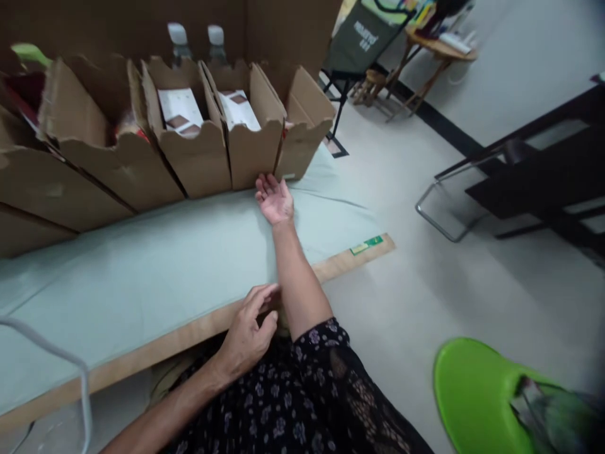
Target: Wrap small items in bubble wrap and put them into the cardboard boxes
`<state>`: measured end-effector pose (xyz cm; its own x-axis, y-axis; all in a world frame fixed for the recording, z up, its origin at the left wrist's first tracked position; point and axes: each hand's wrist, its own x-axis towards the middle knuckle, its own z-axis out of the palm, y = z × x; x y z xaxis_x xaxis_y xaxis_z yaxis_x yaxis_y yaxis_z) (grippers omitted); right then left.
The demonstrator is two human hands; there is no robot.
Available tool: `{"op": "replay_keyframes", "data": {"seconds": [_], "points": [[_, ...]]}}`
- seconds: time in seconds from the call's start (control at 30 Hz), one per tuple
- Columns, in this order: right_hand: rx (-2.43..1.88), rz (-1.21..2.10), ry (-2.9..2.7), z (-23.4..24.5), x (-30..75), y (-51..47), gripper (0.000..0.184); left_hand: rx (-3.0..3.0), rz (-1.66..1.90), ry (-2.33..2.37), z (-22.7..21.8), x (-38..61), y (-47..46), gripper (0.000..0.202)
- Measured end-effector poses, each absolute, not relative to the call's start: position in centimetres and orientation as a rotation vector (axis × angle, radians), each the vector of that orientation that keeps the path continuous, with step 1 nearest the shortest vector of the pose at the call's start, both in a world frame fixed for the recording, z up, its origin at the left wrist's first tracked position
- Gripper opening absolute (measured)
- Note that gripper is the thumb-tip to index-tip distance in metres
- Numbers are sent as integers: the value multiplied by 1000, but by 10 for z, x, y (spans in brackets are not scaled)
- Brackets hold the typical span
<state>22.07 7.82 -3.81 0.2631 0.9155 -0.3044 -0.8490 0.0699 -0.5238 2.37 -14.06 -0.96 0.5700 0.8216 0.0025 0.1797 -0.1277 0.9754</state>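
My right hand [275, 200] is stretched out over the pale green cloth [198, 252], palm up. Its fingers are loosely bent and apart, with nothing in them, close to the foot of the cardboard bins. Just behind the fingertips stand a cardboard bin [255, 157] with a white printed box [240, 110] in it and the end bin [305, 145], whose contents are mostly hidden. My left hand [248, 334] is at the table's wooden front edge [208, 328], near my right forearm. Its fingers are curved and apart, holding nothing visible.
Several more cardboard bins [184, 167] stand in a row to the left, one with another white box [179, 110]. Two white-capped bottles [178, 38] rise behind. A grey cable [51, 350] hangs at lower left. A green stool [467, 391] and a metal-framed chair [444, 227] stand to the right.
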Motion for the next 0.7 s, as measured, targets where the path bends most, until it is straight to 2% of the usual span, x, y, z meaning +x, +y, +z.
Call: {"op": "replay_keyframes", "data": {"seconds": [0.07,0.2,0.3,0.4,0.47,0.57,0.7], "points": [[-535,1375,-120,-43,223,75,43,1636,652,814,-10,20,-154,46],[-472,1351,-138,-48,223,73,47,1618,646,810,-11,11,-171,21],[-497,1292,-147,-50,223,75,49,1488,678,818,-16,12,-172,17],[-506,1233,-151,-53,223,76,50,1274,701,821,-20,17,-169,40],[-464,1208,-110,-54,225,76,48,1224,688,818,-18,19,-169,44],[-321,1173,4,-56,229,73,44,1286,626,828,-12,13,-173,18],[-148,1115,125,-56,232,70,38,1094,537,838,-12,7,-186,12]]}}
